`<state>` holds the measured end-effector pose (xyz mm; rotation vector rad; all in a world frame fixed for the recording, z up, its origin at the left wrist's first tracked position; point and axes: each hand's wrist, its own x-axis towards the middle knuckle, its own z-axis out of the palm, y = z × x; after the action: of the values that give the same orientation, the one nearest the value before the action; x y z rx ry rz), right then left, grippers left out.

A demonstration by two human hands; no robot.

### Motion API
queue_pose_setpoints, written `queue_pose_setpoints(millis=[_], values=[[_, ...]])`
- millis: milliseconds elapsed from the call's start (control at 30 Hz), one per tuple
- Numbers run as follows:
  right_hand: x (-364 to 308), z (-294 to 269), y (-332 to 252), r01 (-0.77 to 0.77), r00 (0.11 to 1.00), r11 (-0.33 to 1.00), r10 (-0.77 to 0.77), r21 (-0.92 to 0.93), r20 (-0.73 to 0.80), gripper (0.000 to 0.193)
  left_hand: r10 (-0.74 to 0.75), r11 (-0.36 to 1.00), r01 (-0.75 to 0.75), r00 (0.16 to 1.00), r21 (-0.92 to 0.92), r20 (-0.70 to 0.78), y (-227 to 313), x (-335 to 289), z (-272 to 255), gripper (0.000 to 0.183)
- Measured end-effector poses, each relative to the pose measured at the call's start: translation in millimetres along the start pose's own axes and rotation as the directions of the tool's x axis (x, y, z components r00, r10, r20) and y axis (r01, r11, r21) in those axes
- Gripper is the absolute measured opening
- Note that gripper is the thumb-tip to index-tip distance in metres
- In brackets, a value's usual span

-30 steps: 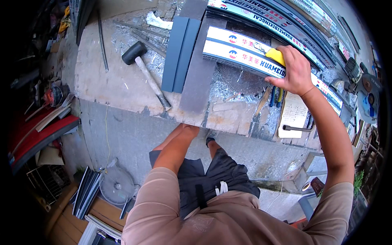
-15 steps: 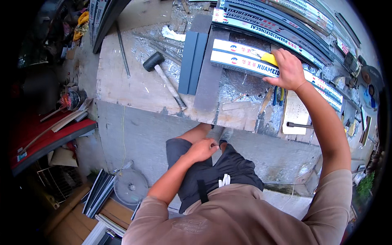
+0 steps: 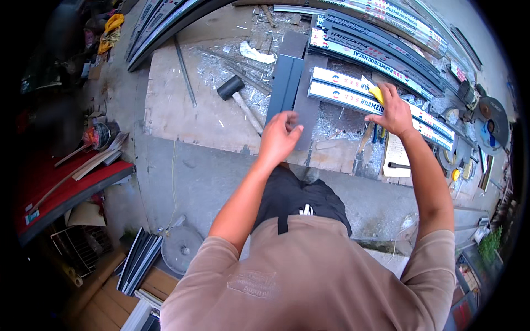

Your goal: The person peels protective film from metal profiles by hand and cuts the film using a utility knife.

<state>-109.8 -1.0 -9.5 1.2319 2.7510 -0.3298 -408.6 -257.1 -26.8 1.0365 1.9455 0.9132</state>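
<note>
My right hand [image 3: 396, 113] is closed round a small yellow tool [image 3: 376, 92] with a pale pointed end; its exact kind is unclear. The hand rests at two metal profiles [image 3: 345, 96] with printed white film, lying side by side across the bench. Slightly blurred, my left hand [image 3: 280, 137] is raised over the bench's near edge, fingers loosely bent and apart, nothing seen in it. Just beyond its fingertips lies a short dark grey profile [image 3: 286, 83]. A black-headed mallet [image 3: 231, 88] with a pale handle is left of it.
More film-wrapped profiles [image 3: 375, 58] are stacked at the back right. Metal shavings and a crumpled white scrap [image 3: 256, 52] litter the bench [image 3: 182, 118]. A thin rod [image 3: 186, 71] lies at left. Paper [image 3: 396, 157] with a dark socket tool sits near the right front; a grinding disc [image 3: 491, 118] is farther right.
My left hand has risen from my lap to the bench, near the dark grey profile. My right hand stays on the wrapped profiles with the yellow tool. The whole view has shifted.
</note>
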Motion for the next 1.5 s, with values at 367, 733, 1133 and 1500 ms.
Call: queue_pose_setpoints(millis=[367,733,1133,1500], values=[[-57,-3,-44,-0.446,0.795,0.809,0.555,0.384,-0.244,0.068,0.115,0.989,-0.115,0.993,0.091,0.015,10,87,29,0.076],[-63,27,-58,-0.391,0.746,0.842,0.526,0.371,-0.407,0.045,0.212,0.953,-0.196,0.976,0.230,-0.046,9,98,43,0.067],[-57,34,-74,-0.418,0.862,0.834,0.489,0.361,-0.132,0.067,0.280,0.931,-0.245,0.955,0.270,-0.100,11,91,46,0.057],[-57,34,-78,-0.428,0.863,0.835,0.491,0.345,-0.119,0.068,0.300,0.926,-0.270,0.950,0.263,-0.084,15,91,42,0.057]])
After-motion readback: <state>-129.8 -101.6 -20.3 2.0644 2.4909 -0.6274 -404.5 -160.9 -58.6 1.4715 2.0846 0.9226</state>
